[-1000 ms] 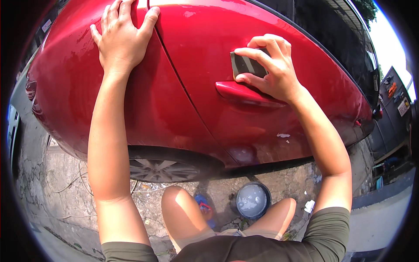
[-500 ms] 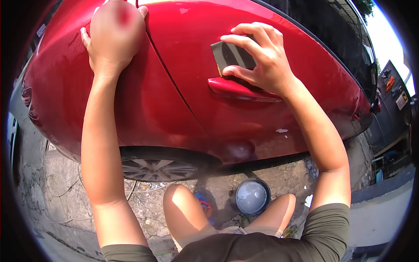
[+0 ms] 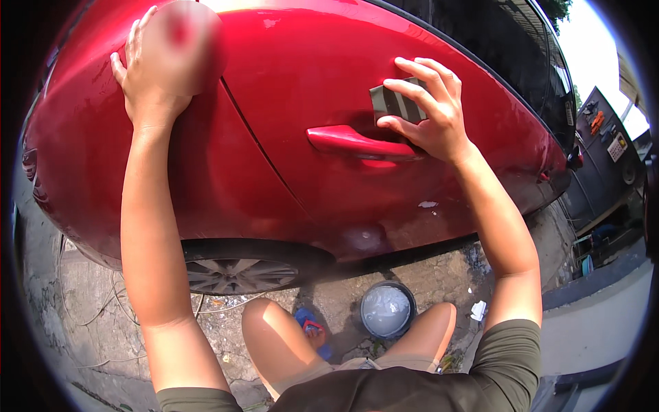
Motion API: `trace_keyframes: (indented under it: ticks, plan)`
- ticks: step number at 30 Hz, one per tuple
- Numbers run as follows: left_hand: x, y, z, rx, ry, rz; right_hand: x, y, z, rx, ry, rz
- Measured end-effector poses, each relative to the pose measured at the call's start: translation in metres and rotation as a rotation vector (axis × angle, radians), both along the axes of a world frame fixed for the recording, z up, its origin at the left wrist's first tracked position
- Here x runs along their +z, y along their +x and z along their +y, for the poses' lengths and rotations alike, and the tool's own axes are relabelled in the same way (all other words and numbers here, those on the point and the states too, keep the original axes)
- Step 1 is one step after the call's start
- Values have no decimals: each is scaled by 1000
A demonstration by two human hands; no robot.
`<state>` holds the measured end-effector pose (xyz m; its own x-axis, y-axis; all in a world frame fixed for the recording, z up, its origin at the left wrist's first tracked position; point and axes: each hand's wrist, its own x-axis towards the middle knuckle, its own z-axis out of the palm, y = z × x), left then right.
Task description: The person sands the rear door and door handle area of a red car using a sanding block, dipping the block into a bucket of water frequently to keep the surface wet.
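My left hand (image 3: 154, 75) rests on the upper rear body panel of the red car (image 3: 268, 89), its visible fingers spread; a blurred patch hides part of the hand. On the door, just above the red door handle (image 3: 357, 143), my right hand (image 3: 436, 113) holds a grey-green rectangular piece of what looks like sandpaper (image 3: 384, 103). Thumb and fingers bend around it, and striped finger shadows fall across its face. Its underside is hidden. A dark seam (image 3: 261, 141) runs down the bodywork between my two hands.
A dark bucket of cloudy grey liquid (image 3: 388, 310) stands on cracked concrete between my knees. Beside it is a blue-and-red item (image 3: 312, 329). Below my left forearm shows the car's wheel (image 3: 240, 275); a thin hose or cable (image 3: 103, 309) lies nearby.
My right hand has moved rightward along the door with the sandpaper, away from the handle's left end. The left hand stays on the panel. The whole view has shifted slightly.
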<state>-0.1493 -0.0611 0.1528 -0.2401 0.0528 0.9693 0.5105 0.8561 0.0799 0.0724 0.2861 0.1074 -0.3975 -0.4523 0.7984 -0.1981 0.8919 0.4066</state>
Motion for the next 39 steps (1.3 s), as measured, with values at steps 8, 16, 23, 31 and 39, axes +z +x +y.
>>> trace_keyframes:
  ticks: [8,16,23,31,39]
  plan:
    - [-1,-1,-1,-10,-2,15,-5,18,16,-49,-97,-17]
    - [1,-6,-18,-59,-29,8,6,-7,-12,-1,-111,-87]
    - [-1,-12,-11,-44,-22,-22,8,-23,-32,81,-73,-62]
    - [5,-9,-9,-31,1,-3,1,11,-2,2,-59,-12]
    - [4,-12,-7,-8,0,54,8,37,20,-49,-83,-150]
